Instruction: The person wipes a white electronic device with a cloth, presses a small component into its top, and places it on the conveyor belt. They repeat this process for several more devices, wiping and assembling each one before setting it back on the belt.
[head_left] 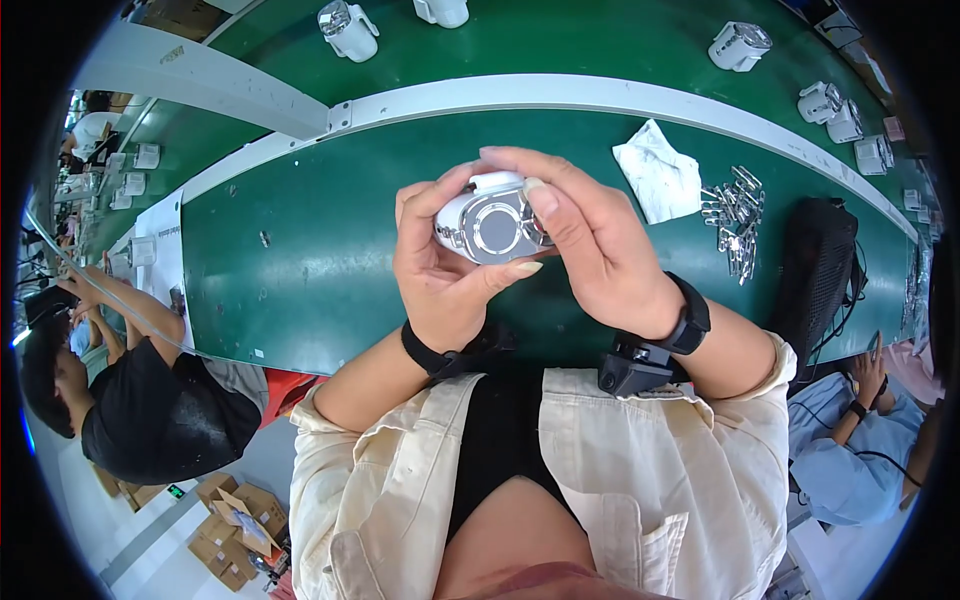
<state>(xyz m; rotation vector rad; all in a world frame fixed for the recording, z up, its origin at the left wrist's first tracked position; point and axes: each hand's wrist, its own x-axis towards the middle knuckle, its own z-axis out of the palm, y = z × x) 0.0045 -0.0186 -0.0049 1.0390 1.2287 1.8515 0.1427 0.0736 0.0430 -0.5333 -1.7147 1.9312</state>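
Observation:
Between my two hands is a small white device (496, 228) with a shiny silver end face and a round ring on it, held up above the green table. My left hand (435, 260) wraps round its left side, thumb along the lower edge. On the other side my right hand (590, 225) grips it, with the thumb pressed near the silver face's upper right. The fingers behind the device are partly hidden. To the right lie a crumpled white cloth (658, 172) and a pile of small silver metal clips or parts (735, 220).
A black mesh speaker-like object (815, 270) with cables stands at the table's right. Beyond the white rail (560, 90), several similar white devices (740, 46) stand on a green surface. Co-workers sit at left (160, 410) and right (860, 450). Cardboard boxes (235, 530) lie on the floor.

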